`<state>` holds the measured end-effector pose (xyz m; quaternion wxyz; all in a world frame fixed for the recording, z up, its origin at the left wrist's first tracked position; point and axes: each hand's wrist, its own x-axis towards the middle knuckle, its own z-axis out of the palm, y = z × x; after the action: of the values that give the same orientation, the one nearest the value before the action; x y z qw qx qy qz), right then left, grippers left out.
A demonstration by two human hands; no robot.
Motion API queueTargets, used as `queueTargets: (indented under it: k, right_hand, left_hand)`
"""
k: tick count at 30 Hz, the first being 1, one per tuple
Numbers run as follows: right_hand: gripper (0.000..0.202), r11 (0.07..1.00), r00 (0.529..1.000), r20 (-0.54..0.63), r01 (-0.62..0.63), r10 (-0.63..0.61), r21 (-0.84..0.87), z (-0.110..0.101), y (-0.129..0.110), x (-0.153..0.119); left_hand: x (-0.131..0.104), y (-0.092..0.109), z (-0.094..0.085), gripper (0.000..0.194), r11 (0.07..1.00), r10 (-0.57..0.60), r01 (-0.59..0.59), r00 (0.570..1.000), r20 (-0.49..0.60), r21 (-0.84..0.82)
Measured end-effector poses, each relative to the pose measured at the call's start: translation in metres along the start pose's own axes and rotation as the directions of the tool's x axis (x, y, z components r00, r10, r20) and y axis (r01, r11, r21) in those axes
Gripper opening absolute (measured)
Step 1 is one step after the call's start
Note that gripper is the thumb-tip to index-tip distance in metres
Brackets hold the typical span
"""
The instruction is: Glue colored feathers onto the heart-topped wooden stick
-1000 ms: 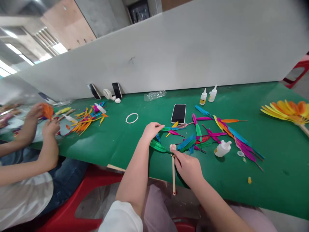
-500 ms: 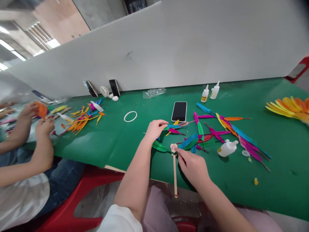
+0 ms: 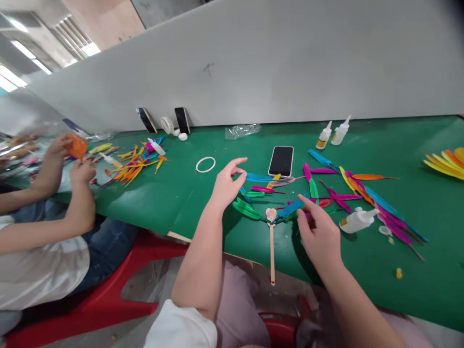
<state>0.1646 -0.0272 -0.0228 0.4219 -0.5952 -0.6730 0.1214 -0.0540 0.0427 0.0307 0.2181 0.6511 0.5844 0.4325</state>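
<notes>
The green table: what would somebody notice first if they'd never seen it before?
Probably the bright feathers scattered right of the middle. Next, the wooden stick with its heart-shaped top, between the two hands and poking over the near edge. The yellow-orange fan glows at the far right.

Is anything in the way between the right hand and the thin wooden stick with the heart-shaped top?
Yes, near the heart-shaped top: a bright blue feather lies between the right hand and the thin wooden stick. Lower down, only green tabletop shows between them.
</notes>
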Motion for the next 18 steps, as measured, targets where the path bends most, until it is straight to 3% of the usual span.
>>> queueTargets:
  k: [4,8,18]
  right_hand:
    - [0.035,0.999,0.996,0.088,-0.018,0.016,0.027,0.002,0.0,-0.001]
    - [0.033,0.999,0.976,0.216,-0.027,0.031,-0.02,0.007,-0.002,-0.004]
    - [0.031,0.998,0.95,0.313,0.006,0.015,-0.065,0.011,-0.002,-0.007]
  left_hand:
    - [-0.012,-0.006,-0.015,0.04,0.997,-0.055,0.042,0.977,0.205,0.068]
    - [-0.016,-0.017,-0.017,0.039,0.99,-0.085,0.04,0.935,0.344,0.137]
    - [-0.016,-0.026,-0.012,0.036,0.98,-0.102,0.024,0.915,0.39,0.198]
